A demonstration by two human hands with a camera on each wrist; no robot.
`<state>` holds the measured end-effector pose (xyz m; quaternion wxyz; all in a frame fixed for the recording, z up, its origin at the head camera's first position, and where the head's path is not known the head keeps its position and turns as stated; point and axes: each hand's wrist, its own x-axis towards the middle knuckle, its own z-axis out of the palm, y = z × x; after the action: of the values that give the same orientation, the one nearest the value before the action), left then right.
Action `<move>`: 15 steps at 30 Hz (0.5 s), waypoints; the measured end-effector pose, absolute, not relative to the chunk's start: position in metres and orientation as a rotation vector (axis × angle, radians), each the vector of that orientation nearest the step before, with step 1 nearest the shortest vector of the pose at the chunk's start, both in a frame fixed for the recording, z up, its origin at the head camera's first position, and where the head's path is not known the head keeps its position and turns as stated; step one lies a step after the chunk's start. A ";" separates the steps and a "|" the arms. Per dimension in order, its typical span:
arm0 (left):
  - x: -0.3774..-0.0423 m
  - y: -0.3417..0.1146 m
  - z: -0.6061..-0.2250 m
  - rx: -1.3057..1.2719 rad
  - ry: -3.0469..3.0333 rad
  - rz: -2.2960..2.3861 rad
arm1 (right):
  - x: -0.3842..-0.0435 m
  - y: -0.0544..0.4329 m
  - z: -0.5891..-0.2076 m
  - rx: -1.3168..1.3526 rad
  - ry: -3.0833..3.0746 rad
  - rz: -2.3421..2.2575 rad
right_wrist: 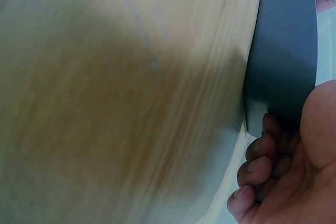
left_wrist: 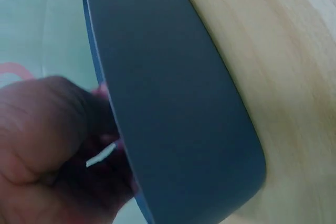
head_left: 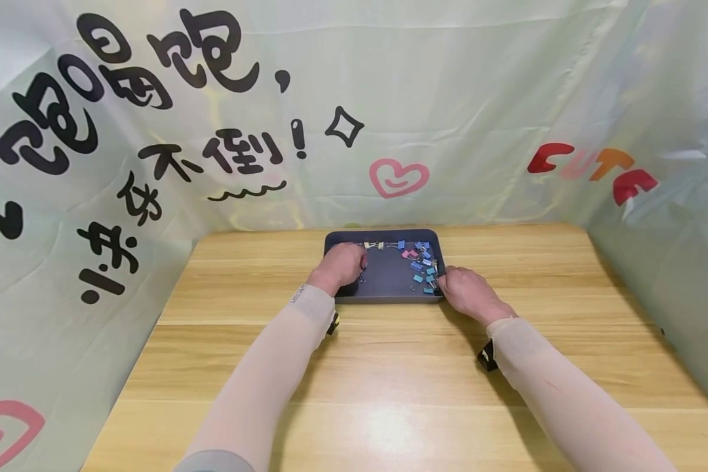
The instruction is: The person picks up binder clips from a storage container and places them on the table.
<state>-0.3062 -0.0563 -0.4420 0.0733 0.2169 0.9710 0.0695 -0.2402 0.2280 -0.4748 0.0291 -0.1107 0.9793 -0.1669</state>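
A dark grey tray (head_left: 383, 301) stands on the wooden table with small binder clips (head_left: 429, 280) in it. My left hand (head_left: 343, 263) reaches over its left front part, fingers bent down inside. A silvery clip handle (head_left: 362, 277) shows just by those fingers. In the left wrist view the tray's wall (left_wrist: 173, 87) hides the fingertips, so I cannot tell what they hold. My right hand (head_left: 467, 292) grips the tray's right edge. In the right wrist view its fingers (right_wrist: 258, 169) curl against the outer wall, with the thumb up by the rim.
Blue, teal and pink clips cluster along the tray's right side, and yellow clips (head_left: 374, 245) lie by its back wall. A printed cloth (head_left: 478, 98) hangs behind and beside the table (head_left: 377, 387). Black wrist straps (head_left: 487, 356) show under the sleeves.
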 end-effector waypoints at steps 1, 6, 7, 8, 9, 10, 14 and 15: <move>-0.306 -0.056 -0.441 0.577 2.939 0.218 | -0.240 0.228 -0.475 -0.339 3.022 -0.514; -0.302 -0.050 -0.439 0.260 2.956 0.276 | -0.240 0.229 -0.474 -0.330 3.023 -0.508; -0.301 -0.049 -0.439 0.222 2.954 0.275 | -0.240 0.229 -0.473 -0.329 3.022 -0.507; -0.300 -0.049 -0.439 0.194 2.949 0.268 | -0.240 0.229 -0.473 -0.330 3.021 -0.506; -0.299 -0.048 -0.440 0.170 2.946 0.252 | -0.240 0.229 -0.473 -0.329 3.020 -0.507; -0.299 -0.047 -0.441 0.150 2.944 0.236 | -0.240 0.229 -0.473 -0.331 3.020 -0.508; -0.299 -0.045 -0.444 0.088 2.921 0.228 | -0.239 0.228 -0.474 -0.347 3.025 -0.506; -0.300 -0.044 -0.444 0.084 2.915 0.229 | -0.239 0.228 -0.474 -0.349 3.028 -0.507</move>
<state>-0.2996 -0.0443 -0.4442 0.1082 0.0285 0.9907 0.0779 -0.2391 0.2281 -0.4745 0.0257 -0.1130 0.9796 -0.1640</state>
